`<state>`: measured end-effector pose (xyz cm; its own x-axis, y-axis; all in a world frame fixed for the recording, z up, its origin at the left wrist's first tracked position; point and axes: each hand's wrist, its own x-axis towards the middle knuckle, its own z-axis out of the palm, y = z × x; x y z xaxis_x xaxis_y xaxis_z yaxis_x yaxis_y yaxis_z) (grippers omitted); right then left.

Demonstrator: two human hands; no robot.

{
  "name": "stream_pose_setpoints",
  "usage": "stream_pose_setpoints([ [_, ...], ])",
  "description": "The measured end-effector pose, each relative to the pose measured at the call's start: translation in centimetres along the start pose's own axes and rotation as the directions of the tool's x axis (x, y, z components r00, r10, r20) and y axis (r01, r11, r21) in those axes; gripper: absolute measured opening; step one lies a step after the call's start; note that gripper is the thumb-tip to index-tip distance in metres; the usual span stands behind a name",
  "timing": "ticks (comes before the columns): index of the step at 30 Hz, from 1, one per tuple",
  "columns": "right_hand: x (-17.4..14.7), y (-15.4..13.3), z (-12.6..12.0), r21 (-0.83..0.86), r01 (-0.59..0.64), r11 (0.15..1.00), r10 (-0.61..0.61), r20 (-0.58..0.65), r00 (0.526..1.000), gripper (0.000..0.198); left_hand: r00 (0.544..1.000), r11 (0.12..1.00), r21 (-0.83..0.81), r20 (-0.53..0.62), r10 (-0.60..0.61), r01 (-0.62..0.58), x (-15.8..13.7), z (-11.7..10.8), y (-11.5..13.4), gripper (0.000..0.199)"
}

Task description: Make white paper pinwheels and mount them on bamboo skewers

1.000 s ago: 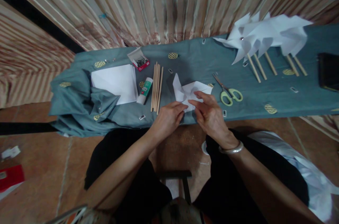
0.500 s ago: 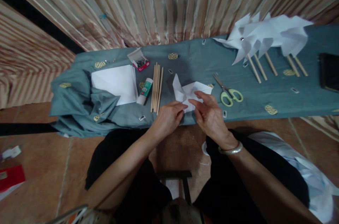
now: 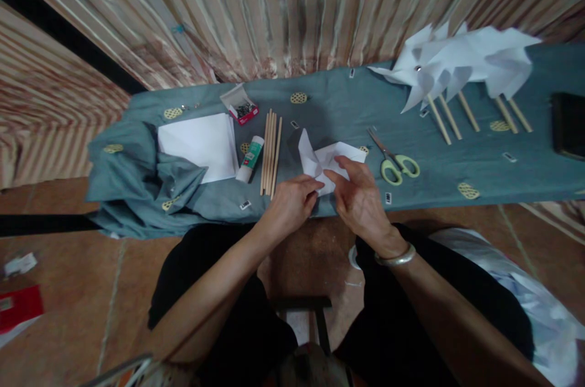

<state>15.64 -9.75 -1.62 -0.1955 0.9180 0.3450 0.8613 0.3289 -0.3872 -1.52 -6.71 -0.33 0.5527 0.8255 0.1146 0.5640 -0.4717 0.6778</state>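
A white paper pinwheel (image 3: 329, 157), partly folded with one blade standing up, lies near the front edge of the cloth-covered table. My left hand (image 3: 292, 201) is closed on its near left edge, thumb and fingers pinching the paper. Over its right side is my right hand (image 3: 361, 198), thumb and index finger curved apart and touching the paper near its middle. Left of the paper lie several wooden sticks (image 3: 270, 152) and a green and white glue stick (image 3: 250, 158). Green-handled scissors (image 3: 393, 161) rest to the right.
A stack of white paper (image 3: 201, 143) and an open red box of pins (image 3: 243, 110) sit at the left. Several finished pinwheels (image 3: 466, 64) on sticks lie at the back right. A dark phone-like object (image 3: 569, 125) is at the far right. A pleated curtain (image 3: 283, 9) hangs behind the table.
My right hand has shifted very slightly to the left over the paper. My left hand keeps its pinch, and the other things stay where they were.
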Motion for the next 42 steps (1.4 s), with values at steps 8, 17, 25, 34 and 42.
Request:
stream_pose_setpoints([
  [8,0.1,0.0,0.3,-0.094,0.031,0.995,-0.028,0.030,0.999,0.033,1.000,1.000,-0.001,0.011,-0.015,0.015,0.1,0.0,0.1,0.027],
  [17,0.3,-0.7,0.0,-0.166,-0.016,0.986,0.037,0.125,0.991,0.034,1.000,0.999,-0.015,-0.011,-0.028,0.028,0.1,0.0,0.1,0.026],
  [25,0.0,-0.6,0.7,-0.229,0.010,0.973,0.011,0.091,0.996,0.035,0.999,0.998,0.055,-0.032,-0.015,0.017,-0.7,-0.5,0.6,0.030],
  [34,-0.3,-0.4,1.1,-0.191,-0.002,0.982,0.015,0.064,0.998,0.040,0.985,0.987,0.158,-0.168,0.048,-0.021,-1.8,-2.6,-0.6,0.024],
  [42,-0.4,-0.8,1.2,-0.157,-0.051,0.986,0.061,0.062,0.996,0.041,0.984,0.991,0.108,-0.153,0.097,-0.081,-2.4,-2.4,-0.5,0.021],
])
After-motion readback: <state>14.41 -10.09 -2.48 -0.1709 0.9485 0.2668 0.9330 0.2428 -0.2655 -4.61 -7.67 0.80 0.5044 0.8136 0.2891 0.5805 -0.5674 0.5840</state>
